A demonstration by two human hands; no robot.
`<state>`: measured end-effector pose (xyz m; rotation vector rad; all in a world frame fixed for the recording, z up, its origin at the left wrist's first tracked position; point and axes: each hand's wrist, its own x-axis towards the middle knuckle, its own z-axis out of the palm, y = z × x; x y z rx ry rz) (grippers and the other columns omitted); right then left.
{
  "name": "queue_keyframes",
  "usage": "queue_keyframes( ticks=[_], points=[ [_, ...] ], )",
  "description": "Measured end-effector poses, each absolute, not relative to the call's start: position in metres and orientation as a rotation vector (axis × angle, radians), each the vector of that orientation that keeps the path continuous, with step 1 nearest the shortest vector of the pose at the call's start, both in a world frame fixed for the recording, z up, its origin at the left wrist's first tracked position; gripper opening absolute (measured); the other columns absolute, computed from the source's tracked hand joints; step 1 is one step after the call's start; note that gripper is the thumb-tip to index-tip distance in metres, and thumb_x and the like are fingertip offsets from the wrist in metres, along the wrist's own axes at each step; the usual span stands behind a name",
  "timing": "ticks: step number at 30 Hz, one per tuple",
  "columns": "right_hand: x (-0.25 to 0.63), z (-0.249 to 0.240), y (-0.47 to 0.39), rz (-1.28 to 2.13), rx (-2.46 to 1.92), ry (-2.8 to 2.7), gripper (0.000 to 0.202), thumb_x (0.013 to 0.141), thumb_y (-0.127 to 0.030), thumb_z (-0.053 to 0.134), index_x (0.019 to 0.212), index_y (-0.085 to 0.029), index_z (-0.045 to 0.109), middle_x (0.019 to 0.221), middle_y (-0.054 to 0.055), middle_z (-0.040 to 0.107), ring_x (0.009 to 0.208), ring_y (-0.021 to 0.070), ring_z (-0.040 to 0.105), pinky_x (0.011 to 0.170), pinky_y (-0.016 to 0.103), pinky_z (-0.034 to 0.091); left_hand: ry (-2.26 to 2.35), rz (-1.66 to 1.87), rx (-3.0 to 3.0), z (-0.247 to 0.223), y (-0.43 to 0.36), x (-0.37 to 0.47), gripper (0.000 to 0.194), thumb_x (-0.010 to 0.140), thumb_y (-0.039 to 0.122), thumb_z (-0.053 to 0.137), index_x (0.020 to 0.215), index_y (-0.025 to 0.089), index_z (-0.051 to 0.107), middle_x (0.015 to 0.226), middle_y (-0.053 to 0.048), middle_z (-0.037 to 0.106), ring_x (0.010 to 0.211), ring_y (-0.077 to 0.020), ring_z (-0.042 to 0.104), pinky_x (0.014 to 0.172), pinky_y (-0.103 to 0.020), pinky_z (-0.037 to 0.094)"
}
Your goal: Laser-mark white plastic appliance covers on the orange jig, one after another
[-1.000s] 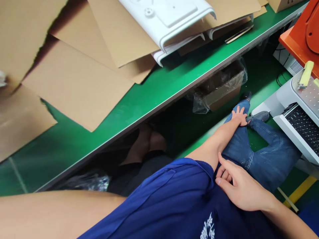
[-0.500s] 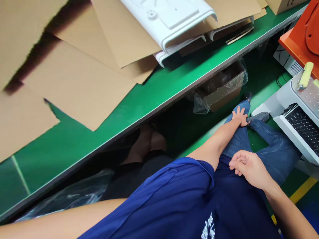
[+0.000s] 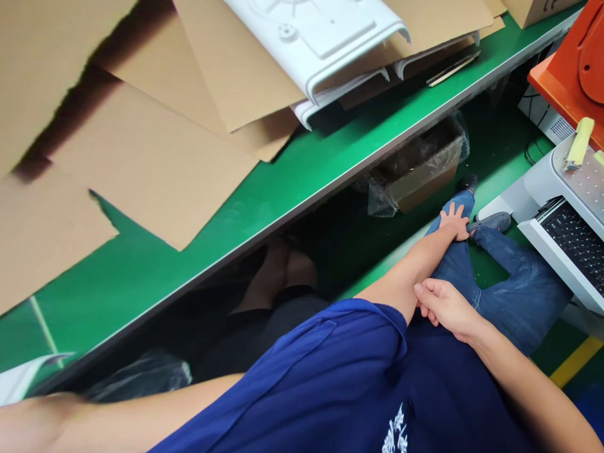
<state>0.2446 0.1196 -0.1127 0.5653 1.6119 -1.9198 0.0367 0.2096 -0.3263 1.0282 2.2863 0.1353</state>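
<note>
My left hand [image 3: 454, 221] rests on the knee of my jeans [image 3: 450, 267] with its fingers spread and holds nothing. My right hand [image 3: 443, 303] is curled, thumb against the bent fingers, and touches my left arm near the elbow, below the blue sleeve. Nothing shows between its fingers. Both hands are away from the green table [image 3: 264, 207]. White molded panels [image 3: 325, 47] lie on the table with large cardboard sheets [image 3: 155, 151] beside them.
Another person's bare arm [image 3: 155, 406] reaches in at bottom left, near a white object [image 3: 23, 380]. An open box with plastic lining [image 3: 422, 179] stands under the table. At right are a keyboard [image 3: 573, 242], a grey stand [image 3: 542, 182] and an orange part [image 3: 576, 69].
My right hand has moved left and slightly up, onto my left arm. My left hand stays on the knee. At bottom left, the other person's arm has shifted and a white object has appeared.
</note>
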Motion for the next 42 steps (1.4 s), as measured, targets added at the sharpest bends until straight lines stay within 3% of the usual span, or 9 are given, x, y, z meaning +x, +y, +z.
queue_keyframes(
  ticks=[4,10,16,22,25,27,34,38,42],
  points=[
    [0.247,-0.110,0.124,-2.049,0.540,1.448,0.069,0.082,-0.087,0.076,0.081,-0.022,0.053,0.069,-0.004,0.055,0.054,0.0093,0.044,0.049,0.021,0.036,2.287,0.144,1.027,-0.326,0.210,0.036,0.080,0.086,0.065,0.063,0.161,0.038,0.054,0.186,-0.004,0.001,0.167,-0.0489,-0.013,0.124,-0.082,0.020],
    [0.262,-0.107,0.157,-1.782,0.497,1.822,0.039,0.094,-0.056,0.068,0.090,-0.018,0.073,0.084,0.006,0.075,0.061,0.0133,0.058,0.057,0.025,0.047,2.302,0.135,1.050,-0.326,0.211,0.036,0.077,0.087,0.065,0.060,0.159,0.037,0.056,0.186,-0.006,0.002,0.168,-0.0491,-0.010,0.122,-0.081,0.022],
    [0.282,-0.123,0.200,-1.660,0.879,2.169,0.049,0.079,-0.066,0.085,0.083,-0.018,0.075,0.075,0.007,0.073,0.066,0.0184,0.064,0.061,0.029,0.050,2.298,0.157,1.051,-0.327,0.208,0.036,0.078,0.090,0.070,0.057,0.161,0.036,0.055,0.186,-0.008,0.001,0.167,-0.0496,-0.010,0.122,-0.081,0.022],
    [0.291,-0.131,0.221,-1.441,0.980,2.413,0.048,0.103,-0.063,0.056,0.108,-0.021,0.079,0.095,0.007,0.080,0.065,0.0174,0.065,0.064,0.032,0.053,2.299,0.155,1.055,-0.328,0.209,0.037,0.076,0.090,0.063,0.062,0.160,0.036,0.055,0.186,-0.008,0.000,0.167,-0.0503,-0.010,0.122,-0.081,0.021],
    [0.291,-0.131,0.213,-1.574,0.951,2.432,0.045,0.098,-0.054,0.063,0.124,-0.021,0.077,0.111,0.010,0.080,0.078,0.0197,0.070,0.070,0.033,0.057,2.297,0.159,1.052,-0.328,0.208,0.037,0.076,0.090,0.063,0.061,0.161,0.036,0.054,0.186,-0.008,-0.001,0.167,-0.0497,-0.010,0.122,-0.081,0.020],
    [0.288,-0.128,0.203,-1.622,0.915,2.391,0.041,0.092,-0.053,0.073,0.116,-0.019,0.078,0.105,0.009,0.080,0.077,0.0198,0.071,0.072,0.033,0.057,2.295,0.162,1.050,-0.328,0.208,0.037,0.076,0.090,0.063,0.061,0.161,0.036,0.055,0.186,-0.008,-0.001,0.167,-0.0495,-0.010,0.122,-0.081,0.020],
    [0.269,-0.105,0.158,-1.607,0.568,2.097,0.070,0.110,-0.075,0.035,0.106,-0.020,0.078,0.069,0.002,0.072,0.053,0.0159,0.059,0.056,0.029,0.046,2.301,0.178,1.045,-0.330,0.208,0.037,0.074,0.089,0.060,0.063,0.159,0.036,0.056,0.186,-0.007,0.002,0.167,-0.0495,-0.010,0.123,-0.081,0.020],
    [0.255,-0.104,0.137,-1.523,0.455,1.977,0.093,0.105,-0.089,0.019,0.088,-0.020,0.080,0.070,0.005,0.073,0.055,0.0166,0.062,0.061,0.031,0.050,2.306,0.165,1.048,-0.332,0.209,0.037,0.075,0.089,0.061,0.063,0.160,0.036,0.057,0.186,-0.006,0.003,0.167,-0.0502,-0.010,0.123,-0.081,0.021],
    [0.246,-0.113,0.121,-1.643,0.521,1.776,0.094,0.089,-0.106,0.035,0.080,-0.019,0.068,0.071,0.006,0.070,0.050,0.0155,0.056,0.047,0.028,0.043,2.310,0.179,1.053,-0.332,0.209,0.036,0.076,0.089,0.065,0.062,0.159,0.036,0.057,0.186,-0.006,0.004,0.167,-0.0505,-0.010,0.123,-0.082,0.021]
  ],
)
